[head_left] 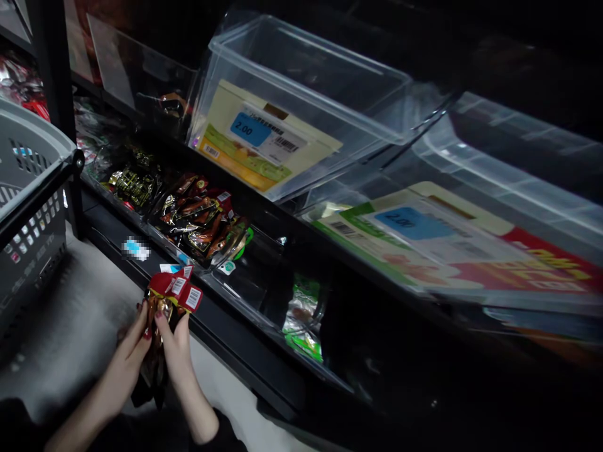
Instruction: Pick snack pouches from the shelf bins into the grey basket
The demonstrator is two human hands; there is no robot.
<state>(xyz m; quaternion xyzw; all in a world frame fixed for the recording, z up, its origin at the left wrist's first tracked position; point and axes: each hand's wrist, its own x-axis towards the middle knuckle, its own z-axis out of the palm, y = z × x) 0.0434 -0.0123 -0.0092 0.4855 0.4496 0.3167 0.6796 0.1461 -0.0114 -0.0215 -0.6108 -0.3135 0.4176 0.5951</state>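
Note:
Low in front of the shelf, both my hands grip a bunch of snack packets (162, 289) with red tops, white barcodes and dark, shiny brown bodies. My left hand (129, 351) is closed on the bunch from the left side. From the right, my right hand (175, 342) presses its thumb on the packets. Just beyond them, a clear bin holds a pile of similar red and brown packets (200, 216). To that pile's left lie black and gold packets (134, 185). A single green and silver packet (304, 317) lies in the bin farther right.
A grey plastic basket (35, 144) stands at the left by a black shelf post (54, 69). On the upper shelf, a clear box (306, 56) bears a 2.00 price label. Another clear box (518, 144) is to its right. The black shelf edge (235, 336) slants across the view.

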